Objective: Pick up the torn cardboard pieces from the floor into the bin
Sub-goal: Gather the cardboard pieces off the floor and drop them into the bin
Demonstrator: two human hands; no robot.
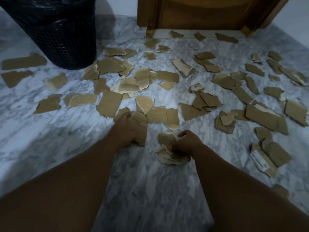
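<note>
Your left hand and right hand each have their grip clamped on a stack of torn cardboard pieces, gathering several per trip. Many more lie scattered across the marble floor; the bin stands far left.

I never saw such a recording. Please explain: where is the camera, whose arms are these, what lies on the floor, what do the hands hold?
The one picture comes from a camera worn on a person's head, looking down. No machine: these are the person's bare arms. The left hand grips a stack of cardboard pieces; the right hand grips another bunch. Many more torn pieces lie scattered on the marble floor. The black mesh bin stands at the upper left.
</note>
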